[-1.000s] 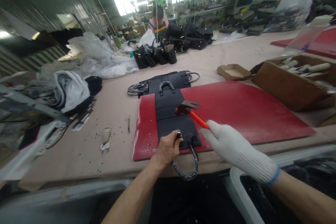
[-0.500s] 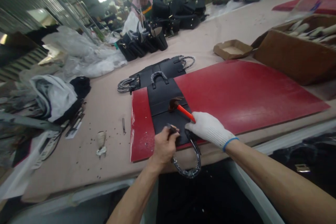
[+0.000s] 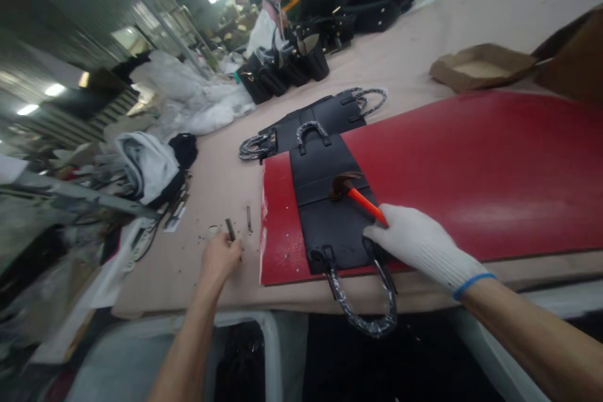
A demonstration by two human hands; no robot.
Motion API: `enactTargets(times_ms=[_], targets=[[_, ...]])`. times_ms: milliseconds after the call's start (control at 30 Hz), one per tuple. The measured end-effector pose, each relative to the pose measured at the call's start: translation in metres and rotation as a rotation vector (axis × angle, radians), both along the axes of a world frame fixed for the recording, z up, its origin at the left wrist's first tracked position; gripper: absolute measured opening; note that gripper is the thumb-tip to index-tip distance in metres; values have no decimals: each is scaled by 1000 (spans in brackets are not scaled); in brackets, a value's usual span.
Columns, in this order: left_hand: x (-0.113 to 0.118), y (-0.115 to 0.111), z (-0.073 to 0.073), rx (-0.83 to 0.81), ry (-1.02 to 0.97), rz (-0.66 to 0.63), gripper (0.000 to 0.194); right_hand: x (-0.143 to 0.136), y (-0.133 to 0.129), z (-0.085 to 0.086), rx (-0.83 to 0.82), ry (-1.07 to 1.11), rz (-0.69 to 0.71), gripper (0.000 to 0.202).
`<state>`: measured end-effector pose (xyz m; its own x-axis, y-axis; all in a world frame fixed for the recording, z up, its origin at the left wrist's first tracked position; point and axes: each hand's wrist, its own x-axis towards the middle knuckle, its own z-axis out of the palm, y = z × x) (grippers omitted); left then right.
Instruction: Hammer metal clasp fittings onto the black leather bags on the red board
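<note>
My right hand point(image 3: 414, 232), in a white knit glove, grips a claw hammer point(image 3: 365, 201) by its orange handle. The hammer's rusty head is over a black bag panel point(image 3: 330, 201), which lies on a red board point(image 3: 280, 226). A plastic-wrapped handle point(image 3: 360, 323) on the panel hangs past the table's front edge, beside the glove. To the left of the board, my bare left hand point(image 3: 220, 259) is closed around a short metal punch point(image 3: 230, 230), its end sticking up. A slim metal rod point(image 3: 249, 220) lies on the cloth nearby.
Behind the board lie more black panels point(image 3: 301, 122) with wrapped handles. Black bags point(image 3: 287, 66) stand farther back, near a person point(image 3: 277, 3). A shallow cardboard tray point(image 3: 483, 66) sits at the back right. Pale cloth point(image 3: 146, 163) and tools are heaped at left.
My left hand has moved left, off the bag panel and over the table cloth, with the punch in it. The right hand still holds the hammer over the panel. The view has shifted.
</note>
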<state>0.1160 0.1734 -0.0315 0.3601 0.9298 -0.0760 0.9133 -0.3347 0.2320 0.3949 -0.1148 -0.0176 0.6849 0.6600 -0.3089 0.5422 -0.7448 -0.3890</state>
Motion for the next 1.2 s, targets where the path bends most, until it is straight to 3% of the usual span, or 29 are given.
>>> enactTargets(times_ms=[67,133,233,333,467,567,767,833,900,1033,1100,1200], targets=[[-5,-2,0,21,219,24,16,3,0,-2,29,-1,1,25],[-5,-5,-2,60,283,21,23,7,0,-8,97,-11,12,23],[6,-1,-3,117,203,8,29,11,2,-16,150,-22,12,23],[27,16,-2,72,119,15,32,13,3,-19,149,-17,9,22],[64,47,-3,-51,67,18,30,10,4,-8,97,-4,5,20],[84,61,-6,-146,50,64,16,4,4,3,76,4,22,21],[81,53,0,-303,-112,39,21,-4,3,5,-3,-49,-5,31],[73,41,6,-311,-233,3,18,-4,3,2,-4,-43,-28,32],[66,19,11,-377,-487,-20,21,-4,2,1,-3,-43,-40,33],[70,-54,13,-646,-1099,-103,48,-5,2,1,-15,-47,-35,33],[82,-95,8,-689,-1199,-214,46,-5,2,1,-24,-53,-27,33],[100,-141,-5,-639,-1178,-391,31,-5,3,1,-32,-64,-22,34]])
